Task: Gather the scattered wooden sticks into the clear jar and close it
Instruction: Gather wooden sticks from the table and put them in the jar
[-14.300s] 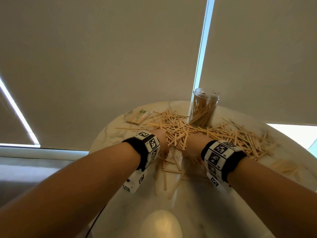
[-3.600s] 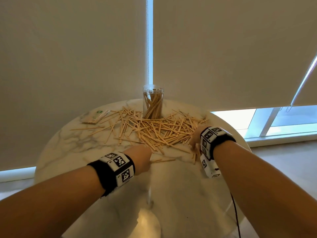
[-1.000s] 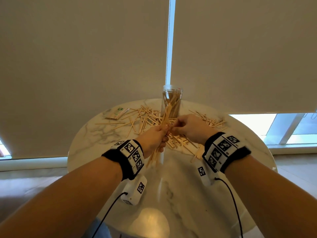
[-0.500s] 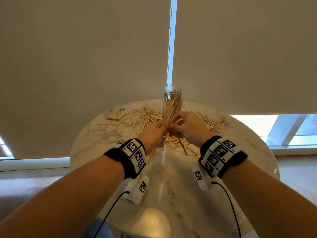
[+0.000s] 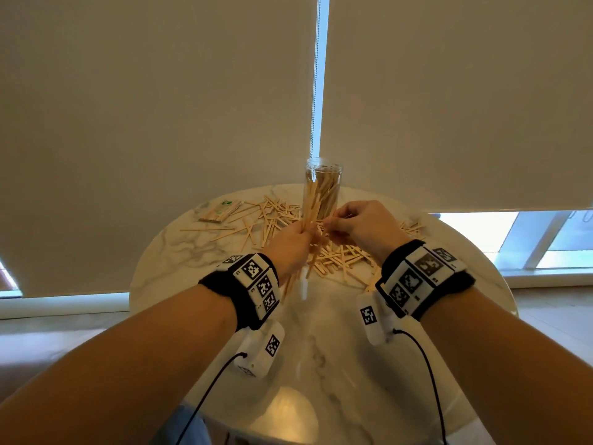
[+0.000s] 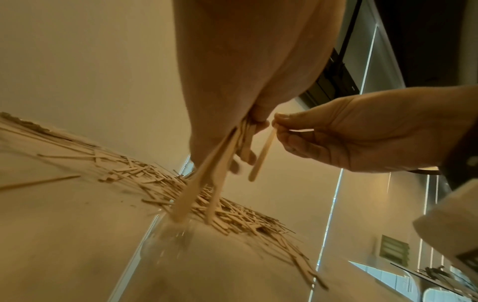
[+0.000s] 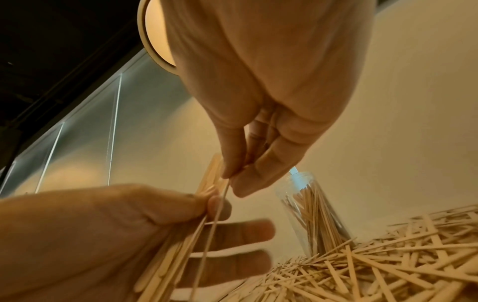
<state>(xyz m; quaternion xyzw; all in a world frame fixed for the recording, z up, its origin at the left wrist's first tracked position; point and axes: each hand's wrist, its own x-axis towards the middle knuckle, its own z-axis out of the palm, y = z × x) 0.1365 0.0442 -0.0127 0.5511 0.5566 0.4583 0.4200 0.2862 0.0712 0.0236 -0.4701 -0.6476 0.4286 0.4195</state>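
My left hand (image 5: 293, 240) grips a bundle of wooden sticks (image 6: 204, 177) upright above the table, its thumb and first finger pinching them while the lower fingers stretch out (image 7: 240, 228). My right hand (image 5: 349, 223) pinches a single stick (image 6: 262, 155) beside the bundle, thumb against fingertip (image 7: 227, 175). The clear jar (image 5: 322, 191) stands uncapped just behind both hands, partly filled with upright sticks (image 7: 313, 214). Loose sticks (image 5: 272, 220) lie scattered over the marble table around the jar and under the hands (image 7: 375, 261). No lid shows.
The round marble table (image 5: 321, 348) has bare surface at the front. A small packet with a green mark (image 5: 221, 210) lies at the far left. Beige roller blinds (image 5: 160, 91) hang right behind the table. Wrist-camera cables trail off the front edge.
Over the last second both hands have lifted slightly toward the jar; the right hand now pinches one stick next to the left hand's bundle. Earlier both hands swept sticks together on the table.
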